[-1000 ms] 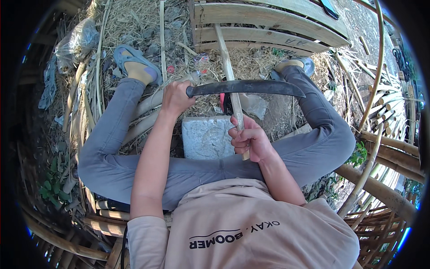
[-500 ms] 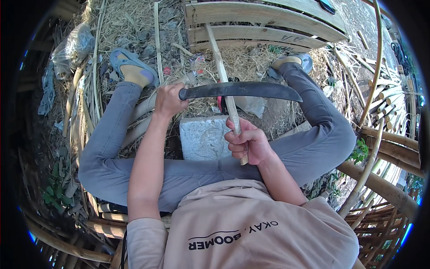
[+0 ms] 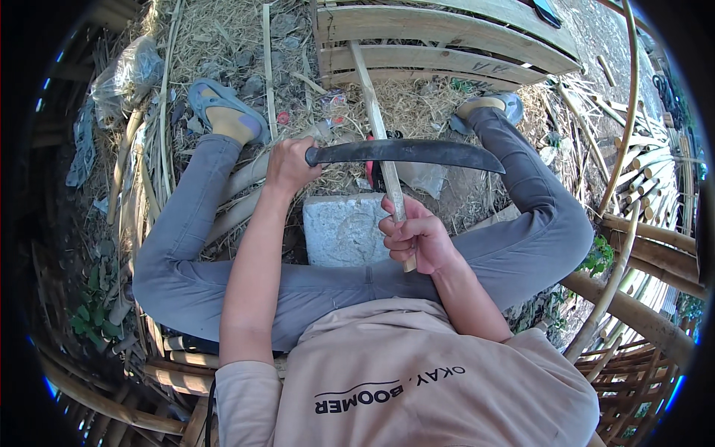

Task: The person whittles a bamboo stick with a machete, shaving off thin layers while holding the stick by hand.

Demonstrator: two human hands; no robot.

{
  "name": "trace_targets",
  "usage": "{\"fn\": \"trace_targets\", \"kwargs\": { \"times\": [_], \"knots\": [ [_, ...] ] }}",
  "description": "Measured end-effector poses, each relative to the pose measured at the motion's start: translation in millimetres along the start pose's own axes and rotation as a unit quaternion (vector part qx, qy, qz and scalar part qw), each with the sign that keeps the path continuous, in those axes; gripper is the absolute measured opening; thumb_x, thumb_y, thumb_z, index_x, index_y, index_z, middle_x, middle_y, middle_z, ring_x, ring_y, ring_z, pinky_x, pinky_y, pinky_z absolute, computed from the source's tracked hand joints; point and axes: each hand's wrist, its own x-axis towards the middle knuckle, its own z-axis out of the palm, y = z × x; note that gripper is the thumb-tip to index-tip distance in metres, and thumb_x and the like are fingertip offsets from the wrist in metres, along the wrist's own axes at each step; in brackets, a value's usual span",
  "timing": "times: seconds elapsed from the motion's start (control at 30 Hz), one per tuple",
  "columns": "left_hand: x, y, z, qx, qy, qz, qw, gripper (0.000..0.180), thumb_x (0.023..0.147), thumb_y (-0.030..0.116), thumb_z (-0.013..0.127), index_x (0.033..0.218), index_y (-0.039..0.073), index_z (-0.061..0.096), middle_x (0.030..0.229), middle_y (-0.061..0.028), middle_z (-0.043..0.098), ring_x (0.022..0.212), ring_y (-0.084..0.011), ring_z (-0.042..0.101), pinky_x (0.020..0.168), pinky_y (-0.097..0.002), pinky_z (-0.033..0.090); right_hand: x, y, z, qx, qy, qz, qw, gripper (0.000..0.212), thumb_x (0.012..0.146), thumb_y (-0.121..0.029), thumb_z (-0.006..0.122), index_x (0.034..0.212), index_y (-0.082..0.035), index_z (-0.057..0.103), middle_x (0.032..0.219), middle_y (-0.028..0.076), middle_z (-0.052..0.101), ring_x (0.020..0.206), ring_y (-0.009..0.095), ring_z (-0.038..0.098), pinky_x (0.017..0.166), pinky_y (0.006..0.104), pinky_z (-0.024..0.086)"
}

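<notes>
My left hand [image 3: 290,168] is closed round the handle of a machete [image 3: 417,151]. Its dark, curved blade points to the right and lies across a long, pale bamboo strip [image 3: 375,119]. My right hand [image 3: 418,232] grips the near end of that strip, fingers wrapped round it and a short stub sticking out below. From there the strip runs away from me to the wooden crate's slats, crossing under the blade. Between my thighs, just below the blade, sits a whitish stone block [image 3: 344,232].
A slatted wooden crate [image 3: 417,30] stands beyond my feet. Straw, scraps and bamboo strips litter the ground, with a clear plastic bag [image 3: 134,71] at far left. Cut bamboo pieces [image 3: 648,171] are piled at right, beside bamboo poles [image 3: 633,316].
The view has shifted slightly, so everything sits a little farther right. Both hands keep their grips, and the blade still lies across the bamboo strip at nearly the same place.
</notes>
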Motion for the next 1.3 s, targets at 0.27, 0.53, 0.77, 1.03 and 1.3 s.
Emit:
{"fn": "trace_targets", "kwargs": {
  "times": [0.27,0.53,0.77,1.03,1.3],
  "knots": [
    [14,1,-1,0.045,0.015,-0.030,0.998,0.016,0.066,0.014,0.072,0.078,0.006,0.067,0.072,-0.0180,0.067,0.070,-0.0395,0.066,0.067,-0.0478,0.053,-1,3,-4,0.013,-0.006,-0.003,1.000,0.037,0.073,0.007,0.050,0.103,-0.014,0.042,0.066,-0.004,0.035,0.047,0.005,0.027,0.041,0.0220,0.019],
    [0,-13,-8,0.024,0.013,0.012,1.000,0.016,0.065,0.013,0.073,0.076,0.006,0.064,0.073,-0.0166,0.067,0.070,-0.0377,0.066,0.064,-0.0461,0.053,-1,0,-4,0.049,-0.040,0.014,0.998,0.035,0.074,0.005,0.050,0.104,-0.013,0.043,0.068,-0.004,0.036,0.049,0.004,0.026,0.041,0.0215,0.019],
    [3,3,3,-0.010,0.014,0.020,1.000,0.015,0.065,0.012,0.072,0.077,0.007,0.066,0.074,-0.0161,0.067,0.070,-0.0374,0.066,0.064,-0.0453,0.053,-1,-2,-9,0.069,-0.057,0.005,0.996,0.033,0.077,0.003,0.050,0.105,-0.013,0.043,0.069,-0.004,0.036,0.049,0.004,0.025,0.042,0.0210,0.019],
    [-3,-14,-9,0.006,0.035,0.025,0.999,0.009,0.066,0.011,0.070,0.070,0.006,0.064,0.066,-0.0183,0.064,0.066,-0.0403,0.064,0.063,-0.0481,0.052,-2,-1,-7,0.088,-0.072,0.014,0.993,0.033,0.077,0.003,0.050,0.105,-0.013,0.043,0.068,-0.004,0.035,0.049,0.004,0.025,0.042,0.0210,0.019],
    [-10,-25,3,-0.005,0.027,-0.112,0.993,0.010,0.066,0.011,0.069,0.070,0.004,0.064,0.067,-0.0199,0.064,0.066,-0.0415,0.064,0.062,-0.0477,0.051,0,-6,-5,0.064,-0.056,0.016,0.996,0.030,0.077,0.002,0.050,0.100,-0.016,0.044,0.067,-0.005,0.034,0.049,0.004,0.024,0.040,0.0218,0.017]
  ]
}}
